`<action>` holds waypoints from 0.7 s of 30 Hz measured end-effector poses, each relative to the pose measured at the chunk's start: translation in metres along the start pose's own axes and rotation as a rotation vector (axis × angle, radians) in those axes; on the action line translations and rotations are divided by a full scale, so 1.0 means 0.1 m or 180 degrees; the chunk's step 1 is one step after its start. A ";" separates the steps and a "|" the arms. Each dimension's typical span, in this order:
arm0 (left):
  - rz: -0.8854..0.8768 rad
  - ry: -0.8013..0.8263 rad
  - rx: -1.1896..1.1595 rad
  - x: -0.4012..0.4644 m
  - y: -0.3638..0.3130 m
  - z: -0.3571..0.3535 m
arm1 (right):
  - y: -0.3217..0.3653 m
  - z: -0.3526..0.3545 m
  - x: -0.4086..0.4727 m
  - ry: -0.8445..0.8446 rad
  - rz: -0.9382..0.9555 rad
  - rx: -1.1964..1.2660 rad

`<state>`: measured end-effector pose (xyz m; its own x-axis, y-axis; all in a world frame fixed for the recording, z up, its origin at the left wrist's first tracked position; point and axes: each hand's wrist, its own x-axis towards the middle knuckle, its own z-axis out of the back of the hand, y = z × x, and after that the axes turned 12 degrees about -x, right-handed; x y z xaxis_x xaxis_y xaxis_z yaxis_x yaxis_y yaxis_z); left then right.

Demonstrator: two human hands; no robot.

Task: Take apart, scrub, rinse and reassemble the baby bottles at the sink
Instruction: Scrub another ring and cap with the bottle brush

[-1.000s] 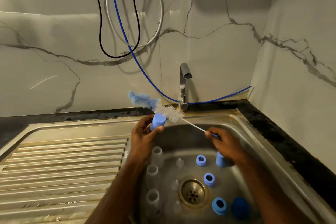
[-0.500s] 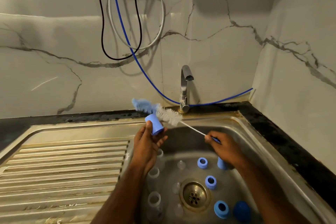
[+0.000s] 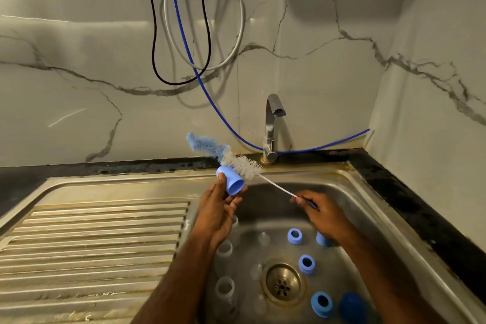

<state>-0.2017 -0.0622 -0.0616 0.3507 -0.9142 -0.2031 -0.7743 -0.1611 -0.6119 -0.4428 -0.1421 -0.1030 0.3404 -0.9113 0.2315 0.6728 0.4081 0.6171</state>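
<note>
The left hand [image 3: 218,208] is pinching a blue bottle cap [image 3: 231,179] between thumb and fingertips, and since half a second ago it has tipped the cap further — the closed end is now pointing up and to the left, the wider rim down and to the right against the fingertips. The right hand [image 3: 319,212] is gripping the thin wire stem of the bottle brush [image 3: 236,159] near its blue handle, fingers curled round it, much where it was before. The brush is lying just behind the cap: its white bristles are touching or nearly touching the cap's upper side, and the blue bristled tip is sticking out up and to the left, past the cap; whether any bristles are inside the cap cannot be told. Both hands are held above the back of the sink [image 3: 368,218], in about the same place as a second ago. Down in the basin, three blue screw rings [image 3: 307,264] are lying open side up near the drain [image 3: 282,283], a darker blue cap [image 3: 351,304] is sitting at the near right, and another blue piece is half hidden under the right wrist. Clear bottles [image 3: 224,285] are standing or lying along the basin's left wall, with clear teats [image 3: 263,238] faintly visible between them and the drain. The tap [image 3: 272,126] is standing at the back — no water running from it — and a blue hose [image 3: 210,100] is trailing down the marble wall behind it.
</note>
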 end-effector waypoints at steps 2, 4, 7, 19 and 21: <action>0.0125 -0.0023 -0.0126 0.01 0.00 0.02 | 0.05 -0.01 -0.01 0.0167 0.0165 0.0171; 0.0350 0.0036 -0.0146 0.01 -0.03 0.06 | 0.09 0.00 -0.02 0.0164 0.0224 0.0254; 0.0631 0.0252 -0.0059 0.00 -0.03 0.06 | 0.08 0.00 -0.02 -0.0040 0.0165 0.0312; 0.0592 0.0324 0.0321 -0.09 0.00 0.00 | 0.03 -0.03 -0.02 0.0004 0.0203 0.0188; 0.0458 0.0207 0.0233 -0.09 0.00 0.01 | 0.06 -0.01 -0.03 0.0239 0.0343 0.0121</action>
<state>-0.2041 -0.0541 -0.0603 0.2023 -0.9484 -0.2442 -0.7728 -0.0014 -0.6347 -0.4391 -0.1370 -0.1006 0.4586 -0.8551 0.2419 0.6049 0.4998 0.6200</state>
